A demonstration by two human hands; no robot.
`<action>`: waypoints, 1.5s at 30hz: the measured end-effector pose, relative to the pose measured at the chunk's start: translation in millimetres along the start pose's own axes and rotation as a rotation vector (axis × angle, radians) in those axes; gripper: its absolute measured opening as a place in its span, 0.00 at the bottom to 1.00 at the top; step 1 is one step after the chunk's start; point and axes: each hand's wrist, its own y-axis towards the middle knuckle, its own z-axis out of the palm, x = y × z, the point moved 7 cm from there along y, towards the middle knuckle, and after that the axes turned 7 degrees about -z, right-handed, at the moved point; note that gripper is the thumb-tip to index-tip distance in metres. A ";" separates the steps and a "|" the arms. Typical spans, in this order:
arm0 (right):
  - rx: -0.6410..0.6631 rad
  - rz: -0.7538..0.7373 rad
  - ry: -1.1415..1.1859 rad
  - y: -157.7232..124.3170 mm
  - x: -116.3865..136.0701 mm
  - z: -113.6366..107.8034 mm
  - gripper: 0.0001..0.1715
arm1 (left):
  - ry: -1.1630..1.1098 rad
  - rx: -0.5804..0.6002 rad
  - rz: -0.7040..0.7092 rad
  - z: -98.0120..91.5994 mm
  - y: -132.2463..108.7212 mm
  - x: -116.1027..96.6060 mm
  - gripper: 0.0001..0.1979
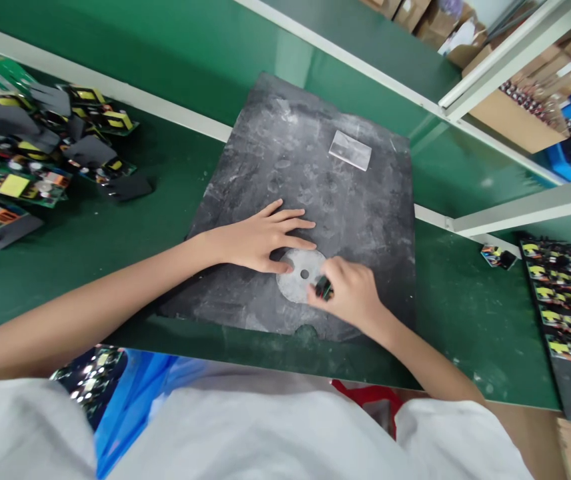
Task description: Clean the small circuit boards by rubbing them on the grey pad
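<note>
Near frame centre, my right hand (349,291) pinches a dark component (323,287); my left hand (260,241), spread wide, touches a grey disc (293,283).

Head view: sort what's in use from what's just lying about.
Apparently in use:
- pale disc, by the left hand
- small dark part, in the right hand
- black mat

Apparently lying about:
- clear rectangular piece
- cardboard boxes
- heaped circuit boards, though possibly related

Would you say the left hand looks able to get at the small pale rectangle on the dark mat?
Probably yes: the left hand is open and seems to hold nothing, with only dark mat between it and the pale rectangle.
</note>
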 end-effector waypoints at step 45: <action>-0.055 0.029 -0.044 -1.0 0.6 0.3 0.15 | -0.036 0.007 0.010 1.3 3.5 -6.0 0.19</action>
